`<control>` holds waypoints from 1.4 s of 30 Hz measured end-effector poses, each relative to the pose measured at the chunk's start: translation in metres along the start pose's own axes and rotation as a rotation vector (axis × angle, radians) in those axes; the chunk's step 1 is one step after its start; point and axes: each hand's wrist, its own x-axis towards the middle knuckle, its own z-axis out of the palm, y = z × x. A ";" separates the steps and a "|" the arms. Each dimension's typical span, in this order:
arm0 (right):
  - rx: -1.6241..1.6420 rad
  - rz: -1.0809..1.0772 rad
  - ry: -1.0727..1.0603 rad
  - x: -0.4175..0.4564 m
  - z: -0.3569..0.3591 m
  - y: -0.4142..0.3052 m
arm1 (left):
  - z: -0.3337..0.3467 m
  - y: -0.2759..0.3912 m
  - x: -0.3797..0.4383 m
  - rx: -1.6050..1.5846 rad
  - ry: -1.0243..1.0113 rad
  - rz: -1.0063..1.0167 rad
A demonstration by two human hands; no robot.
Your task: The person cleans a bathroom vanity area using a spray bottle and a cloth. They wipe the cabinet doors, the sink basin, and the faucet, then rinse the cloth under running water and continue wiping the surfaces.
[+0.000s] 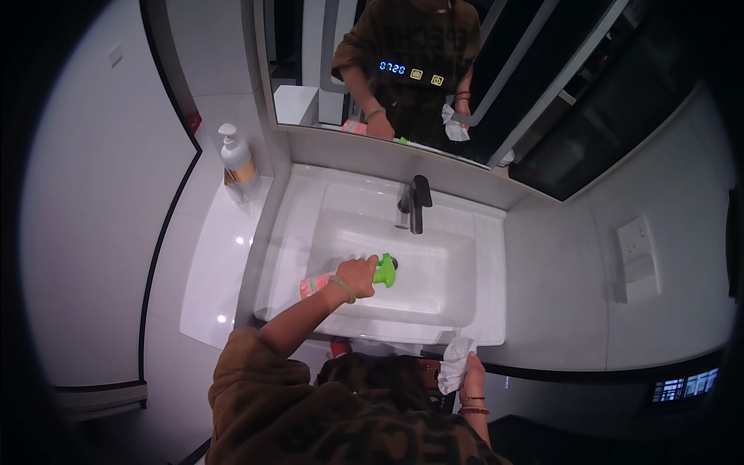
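My left hand [356, 275] grips a spray bottle [313, 285] by its neck, over the white washbasin [491, 256]. The bottle lies nearly level, its pink patterned body to the left and its green trigger head [385, 273] to the right, above the drain. Part of the body is hidden behind my hand and wrist. My right hand [474, 375] holds a crumpled white tissue or cloth [455, 365] just in front of the basin's front rim, toward its right end. A dark single-lever faucet [419, 203] stands at the back of the basin.
A white pump bottle [237, 160] stands on the ledge [212, 279] at the left. Behind the basin hangs a mirror [407, 110] with lit digits and icons, reflecting me. A socket plate [637, 256] is on the right wall. Something red [340, 347] shows below the front rim.
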 end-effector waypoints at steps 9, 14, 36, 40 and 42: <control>-0.069 -0.011 -0.004 0.014 0.035 -0.035 | 0.011 -0.033 0.029 0.045 -0.045 -0.206; -0.074 -0.034 -0.063 0.034 0.050 -0.059 | 0.026 -0.012 0.037 -0.043 -0.211 -0.086; -0.056 -0.155 0.168 0.051 -0.029 -0.050 | 0.093 0.134 0.166 0.028 -0.390 0.410; -0.091 -0.122 0.143 0.048 -0.020 -0.055 | 0.073 0.117 0.128 -0.031 -0.511 0.489; -0.067 -0.106 0.126 0.057 -0.013 -0.043 | 0.043 0.100 0.098 -0.097 -0.582 0.504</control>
